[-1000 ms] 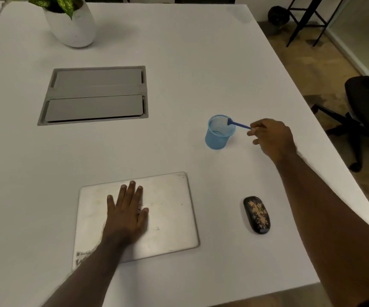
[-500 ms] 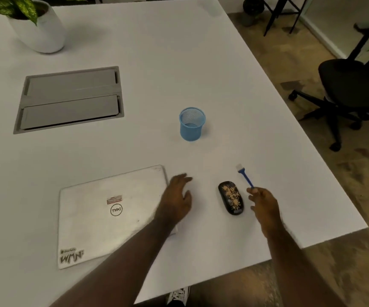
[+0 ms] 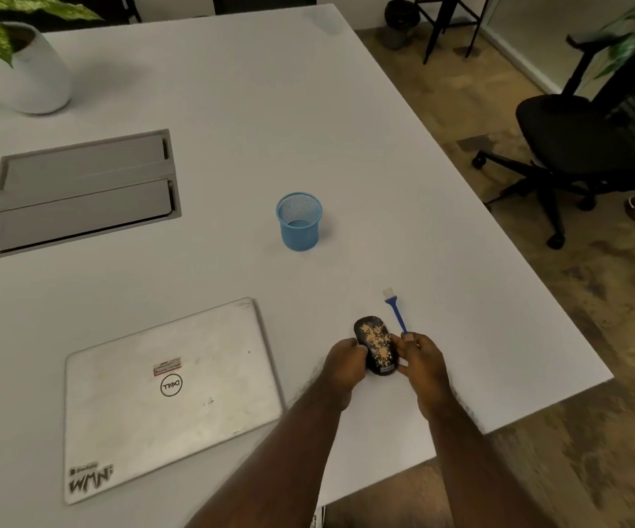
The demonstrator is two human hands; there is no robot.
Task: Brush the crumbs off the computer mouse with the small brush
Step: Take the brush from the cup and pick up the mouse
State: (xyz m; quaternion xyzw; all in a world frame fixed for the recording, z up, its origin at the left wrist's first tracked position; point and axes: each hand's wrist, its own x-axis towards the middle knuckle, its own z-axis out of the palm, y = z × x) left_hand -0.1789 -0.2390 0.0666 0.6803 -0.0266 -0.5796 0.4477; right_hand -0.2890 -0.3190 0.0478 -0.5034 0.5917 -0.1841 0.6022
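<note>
Left hand (image 3: 344,362) now gripping mouse (image 3: 376,344)

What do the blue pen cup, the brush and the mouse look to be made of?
Pen cup: wire mesh, likely metal, painted matte blue; the weave shows through its wall. Brush: thin blue handle, probably plastic, with a pale bristle tuft at the far end. Mouse: black shell, apparently smooth plastic, speckled with tan crumbs.
</note>
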